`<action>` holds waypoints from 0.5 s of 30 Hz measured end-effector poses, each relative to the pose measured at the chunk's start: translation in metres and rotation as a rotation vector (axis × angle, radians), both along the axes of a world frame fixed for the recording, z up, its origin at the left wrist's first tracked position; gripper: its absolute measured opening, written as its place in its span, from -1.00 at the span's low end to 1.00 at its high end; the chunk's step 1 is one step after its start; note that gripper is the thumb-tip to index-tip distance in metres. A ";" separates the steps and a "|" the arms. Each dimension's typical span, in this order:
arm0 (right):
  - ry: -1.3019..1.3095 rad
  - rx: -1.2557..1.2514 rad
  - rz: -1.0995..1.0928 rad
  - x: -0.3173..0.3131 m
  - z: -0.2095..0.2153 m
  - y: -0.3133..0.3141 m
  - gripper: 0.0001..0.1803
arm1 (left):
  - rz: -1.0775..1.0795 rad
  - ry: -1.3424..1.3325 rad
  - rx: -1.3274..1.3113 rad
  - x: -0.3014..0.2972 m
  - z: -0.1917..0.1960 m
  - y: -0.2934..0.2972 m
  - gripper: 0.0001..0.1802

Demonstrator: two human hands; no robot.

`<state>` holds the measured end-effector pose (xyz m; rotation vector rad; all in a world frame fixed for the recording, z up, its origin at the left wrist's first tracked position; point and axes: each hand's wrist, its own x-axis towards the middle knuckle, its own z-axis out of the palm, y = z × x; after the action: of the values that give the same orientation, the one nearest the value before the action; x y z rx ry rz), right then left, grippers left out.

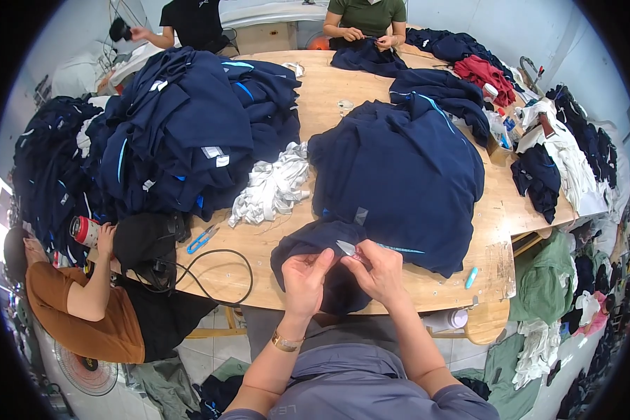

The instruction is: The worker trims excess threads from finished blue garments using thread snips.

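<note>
A navy garment (308, 236) is bunched at the table's front edge, and my left hand (305, 278) pinches a fold of it between thumb and fingers. My right hand (378, 271) is closed around small thread snips (346, 248). Their pointed metal blades stick out toward the left, close to my left thumb, with a bit of pinkish handle showing between my fingers. The thread or seam at the blades is too small to make out. Just beyond my hands lies a broad stack of navy garments (399, 168) with light-blue trim.
A tall navy heap (182, 119) and white fabric strips (274, 183) lie to the left. Blue snips (201, 239), a black cable (250, 269) and a teal pen-like object (472, 278) are on the wooden table (493, 231). Co-workers are at the left (84, 301) and far side (367, 21).
</note>
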<state>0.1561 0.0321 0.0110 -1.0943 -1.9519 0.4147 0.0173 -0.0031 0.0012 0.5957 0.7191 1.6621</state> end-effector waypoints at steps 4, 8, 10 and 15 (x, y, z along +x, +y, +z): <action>-0.022 0.014 0.010 0.000 0.002 0.002 -0.66 | -0.004 0.028 -0.008 0.001 0.001 -0.001 -0.84; -0.066 0.043 0.013 0.001 0.002 0.004 -0.65 | 0.009 0.078 0.000 0.001 -0.001 0.000 -0.84; -0.088 0.047 0.010 0.001 0.002 0.004 -0.65 | 0.022 0.109 0.021 0.000 -0.003 0.000 -0.84; -0.051 0.038 0.002 0.002 0.004 0.004 -0.65 | 0.031 0.110 -0.005 0.000 -0.002 0.000 -0.84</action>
<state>0.1580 0.0360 0.0152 -1.0885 -1.9978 0.3525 0.0171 -0.0035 -0.0010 0.6796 0.8150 1.6658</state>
